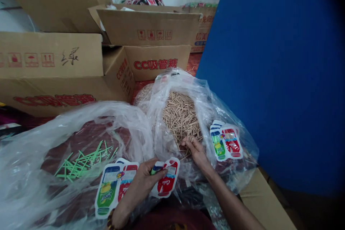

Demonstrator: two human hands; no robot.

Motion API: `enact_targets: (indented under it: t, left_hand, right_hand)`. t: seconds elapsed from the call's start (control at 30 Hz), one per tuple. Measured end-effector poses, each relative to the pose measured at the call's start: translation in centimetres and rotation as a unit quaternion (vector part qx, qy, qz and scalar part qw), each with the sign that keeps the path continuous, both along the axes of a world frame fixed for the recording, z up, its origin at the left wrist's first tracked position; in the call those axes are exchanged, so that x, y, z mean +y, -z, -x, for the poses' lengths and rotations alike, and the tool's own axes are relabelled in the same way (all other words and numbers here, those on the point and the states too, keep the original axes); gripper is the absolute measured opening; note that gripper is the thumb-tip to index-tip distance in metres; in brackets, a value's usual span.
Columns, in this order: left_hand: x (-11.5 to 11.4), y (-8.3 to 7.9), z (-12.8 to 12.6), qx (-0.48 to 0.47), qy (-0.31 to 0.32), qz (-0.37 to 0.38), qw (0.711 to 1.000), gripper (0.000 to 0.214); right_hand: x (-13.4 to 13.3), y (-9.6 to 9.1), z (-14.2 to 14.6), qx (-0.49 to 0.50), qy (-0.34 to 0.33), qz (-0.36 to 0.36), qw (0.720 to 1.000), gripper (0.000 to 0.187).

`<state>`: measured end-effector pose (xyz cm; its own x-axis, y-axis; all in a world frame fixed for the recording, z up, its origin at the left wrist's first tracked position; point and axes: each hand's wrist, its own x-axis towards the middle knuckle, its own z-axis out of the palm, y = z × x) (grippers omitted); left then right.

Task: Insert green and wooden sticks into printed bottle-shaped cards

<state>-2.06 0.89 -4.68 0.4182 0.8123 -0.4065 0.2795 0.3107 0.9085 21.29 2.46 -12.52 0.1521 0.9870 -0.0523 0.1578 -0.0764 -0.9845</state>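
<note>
My left hand [151, 178] grips a bottle-shaped printed packet [167, 179], its red half marked Cola and its other half mostly hidden by my fingers. My right hand [194, 149] reaches into the mouth of a clear plastic bag, fingertips pinched at the near edge of a heap of thin brown sticks [182, 115]. A brown stick seems to be between those fingers. To the left of my left hand, more Sprite-and-Cola packets [107, 187] lie on the plastic. Another small stack of such packets [226, 142] rests on the bag right of my right hand.
Thin green sticks [86, 160] lie in a large clear bag [129, 118] at left. Open cardboard boxes [51, 82] stand behind, one [151, 25] heaped with printed packets. A blue panel [269, 79] slants along the right. Cardboard [264, 201] lies at lower right.
</note>
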Motion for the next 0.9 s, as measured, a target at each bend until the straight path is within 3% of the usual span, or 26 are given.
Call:
enact_targets:
  t: [0.2,0.3,0.37,0.47,0.53,0.6,0.67,0.77,0.9]
  left_hand:
    - [-0.1,0.1,0.1,-0.035,-0.029,0.036,0.998,0.025]
    - [0.1,-0.1,-0.1,-0.055,-0.042,0.068,0.995,0.028]
    - [0.3,-0.3,-0.2,-0.06,-0.046,0.089,0.993,0.03]
    - [0.5,-0.3,-0.1,-0.066,-0.046,0.109,0.991,0.031]
    - [0.5,-0.1,0.1,-0.066,-0.052,0.118,0.989,0.031]
    - [0.4,-0.1,0.3,-0.068,-0.069,0.126,0.987,0.029]
    - [0.3,-0.1,0.4,-0.071,-0.084,0.129,0.986,0.028]
    - [0.1,-0.4,0.2,-0.064,-0.088,0.128,0.986,0.028]
    - [0.0,-0.6,-0.1,-0.061,-0.084,0.108,0.989,0.029]
  right_hand:
    - [1.2,-2.3,-0.6,0.262,0.064,0.006,0.963,0.02]
    - [1.5,-3.3,-0.5,0.327,0.072,-0.011,0.942,0.02]
    - [1.6,-3.4,-0.4,0.319,0.075,-0.019,0.945,0.021]
    - [1.7,-3.2,-0.8,0.212,0.064,-0.018,0.975,0.02]
    - [1.4,-3.0,-1.4,0.085,0.027,-0.01,0.996,0.017]
    - [0.7,-2.8,-2.2,-0.071,-0.037,-0.01,0.997,0.015]
    - [-0.1,-2.8,-2.8,-0.221,-0.118,-0.018,0.968,0.015]
    - [-1.1,-2.9,-3.3,-0.364,-0.214,-0.017,0.906,0.021]
    - [-1.0,-3.2,-3.4,-0.482,-0.259,-0.003,0.837,0.037]
